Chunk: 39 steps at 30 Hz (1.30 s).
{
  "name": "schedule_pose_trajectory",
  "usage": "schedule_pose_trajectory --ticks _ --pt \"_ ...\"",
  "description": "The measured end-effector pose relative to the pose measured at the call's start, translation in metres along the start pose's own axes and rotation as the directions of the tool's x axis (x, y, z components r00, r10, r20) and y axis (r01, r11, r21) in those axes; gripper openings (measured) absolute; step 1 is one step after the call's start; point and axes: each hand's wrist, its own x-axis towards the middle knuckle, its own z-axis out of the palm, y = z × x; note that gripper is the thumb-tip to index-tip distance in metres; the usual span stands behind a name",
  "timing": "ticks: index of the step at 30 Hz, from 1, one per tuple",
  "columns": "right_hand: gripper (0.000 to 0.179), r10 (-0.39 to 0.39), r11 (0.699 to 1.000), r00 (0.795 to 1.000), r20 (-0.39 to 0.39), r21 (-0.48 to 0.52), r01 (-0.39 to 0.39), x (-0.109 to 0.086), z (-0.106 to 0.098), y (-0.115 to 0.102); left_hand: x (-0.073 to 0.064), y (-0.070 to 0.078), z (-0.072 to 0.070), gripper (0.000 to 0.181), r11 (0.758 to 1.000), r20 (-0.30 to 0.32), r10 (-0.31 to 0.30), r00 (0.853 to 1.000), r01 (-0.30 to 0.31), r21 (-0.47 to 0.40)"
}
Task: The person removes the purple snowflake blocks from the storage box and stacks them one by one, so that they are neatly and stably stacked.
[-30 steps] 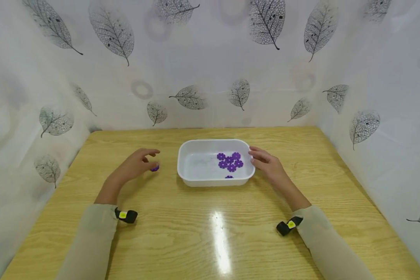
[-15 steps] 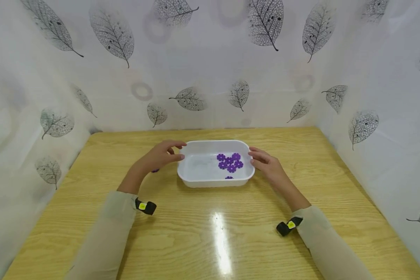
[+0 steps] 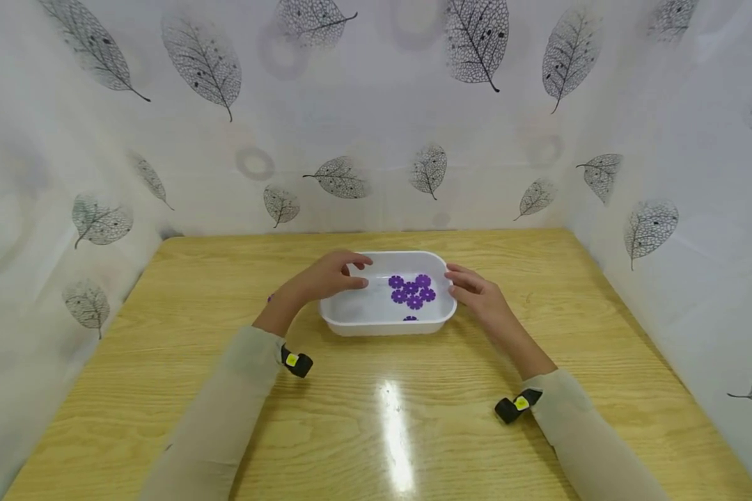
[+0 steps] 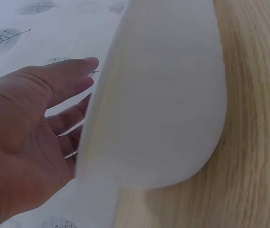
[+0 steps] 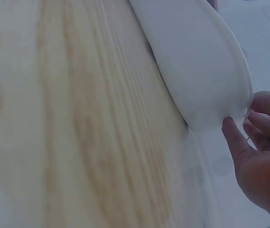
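A white plastic tub (image 3: 382,327) stands mid-table. In its right half lie several purple flower-shaped notched discs (image 3: 411,287), with another disc (image 3: 410,319) half hidden behind the near wall. My left hand (image 3: 332,276) is over the tub's left end, fingers spread and thumb apart, nothing between them. In the left wrist view that left hand (image 4: 35,123) shows beyond the tub's wall (image 4: 163,95). At the opposite end, my right hand (image 3: 479,296) holds the rim; the right wrist view has its thumb (image 5: 234,135) against the outer wall and fingers at the edge.
One more purple disc (image 3: 270,298) lies on the wooden table (image 3: 326,417) to the left, mostly covered by my left wrist. White leaf-print sheeting (image 3: 376,118) encloses the table at the back and both sides. A bright light streak (image 3: 393,431) reflects off the tabletop in front.
My left hand has left the purple disc on the table at left and moved right, past the tub's left rim to over its inside. The right hand and tub have stayed put.
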Motion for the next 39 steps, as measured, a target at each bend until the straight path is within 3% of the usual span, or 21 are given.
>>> schedule_pose_trajectory --ticks 8,15,18,25,39 --pt "0.043 -0.009 1.0 1.0 0.0 -0.016 0.009 0.001 0.0 0.0 0.024 0.007 0.022 0.046 1.0 0.057 -0.006 0.998 0.004 0.031" --pt "0.042 -0.024 1.0 1.0 -0.002 -0.005 0.024 0.0 0.0 -0.002 0.043 0.008 0.04 0.046 1.0 0.099 0.021 0.995 -0.019 -0.021" --pt "0.042 -0.028 1.0 1.0 -0.006 -0.005 0.028 0.0 0.0 -0.003 0.048 0.007 0.045 0.047 1.0 0.117 0.006 0.993 -0.003 -0.025" --pt "0.042 -0.018 1.0 1.0 -0.004 -0.004 0.018 0.0 0.0 -0.002 0.05 0.002 0.055 0.046 0.998 0.13 -0.059 0.99 0.059 0.002" --pt "0.045 -0.01 1.0 1.0 0.0 0.01 0.01 0.001 0.001 0.001 0.051 0.004 0.06 0.041 0.996 0.129 -0.068 0.989 0.059 0.071"
